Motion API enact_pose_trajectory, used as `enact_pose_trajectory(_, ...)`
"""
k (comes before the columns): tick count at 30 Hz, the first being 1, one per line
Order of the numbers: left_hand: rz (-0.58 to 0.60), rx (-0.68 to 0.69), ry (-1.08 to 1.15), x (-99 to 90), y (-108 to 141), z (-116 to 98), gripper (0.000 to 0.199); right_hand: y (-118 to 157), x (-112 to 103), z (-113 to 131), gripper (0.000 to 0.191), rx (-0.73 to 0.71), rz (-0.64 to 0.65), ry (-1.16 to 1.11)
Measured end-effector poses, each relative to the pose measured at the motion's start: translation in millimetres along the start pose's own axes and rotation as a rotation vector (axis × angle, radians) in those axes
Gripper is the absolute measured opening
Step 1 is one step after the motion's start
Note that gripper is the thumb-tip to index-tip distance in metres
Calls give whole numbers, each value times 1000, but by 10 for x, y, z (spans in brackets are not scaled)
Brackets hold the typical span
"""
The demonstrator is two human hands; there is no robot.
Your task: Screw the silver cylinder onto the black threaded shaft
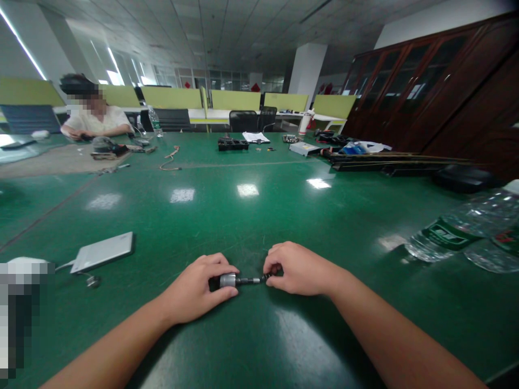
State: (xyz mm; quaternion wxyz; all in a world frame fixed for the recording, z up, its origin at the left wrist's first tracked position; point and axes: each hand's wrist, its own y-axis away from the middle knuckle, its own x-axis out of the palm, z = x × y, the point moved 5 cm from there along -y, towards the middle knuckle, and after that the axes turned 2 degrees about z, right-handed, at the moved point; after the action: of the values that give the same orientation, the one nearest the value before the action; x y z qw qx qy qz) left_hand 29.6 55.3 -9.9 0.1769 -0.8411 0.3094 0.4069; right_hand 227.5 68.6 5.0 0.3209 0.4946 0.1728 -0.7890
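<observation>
- Left fingers [227,293] curled round the grey cylinder [228,280] at the surface's [203,216] six o'clock
- Right fingers [276,281], nearly closed, pinched a dark piece [266,276] at three o'clock
- Loose pinching risked a drop

The worktop [211,216] looks smooth and glossy (scratched in places), the cabinet [421,92] polished wood, the bottle [446,232] shiny clear plastic, and the cylinder [228,280] smooth, like grey metal.

A silver-grey cylinder [228,280] with a thin, dark shaft [245,281] — level, pointing right, at the green counter's [211,216] near side — and a small black piece [266,276] by its tip, partly hidden
</observation>
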Motion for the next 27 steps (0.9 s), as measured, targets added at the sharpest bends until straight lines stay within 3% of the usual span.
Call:
enact_pose_trajectory(9,12,-5,3,14,-9,4,27,-37,75,79,11,-67,-47,-30)
enact_pose_trajectory(19,-16,16,17,35,-30,25,31,-202,323,256,15,-99,-189,-118)
enact_pose_trajectory(27,-14,24,21,22,-40,-17,30,-198,314,221,17,-118,-207,-114)
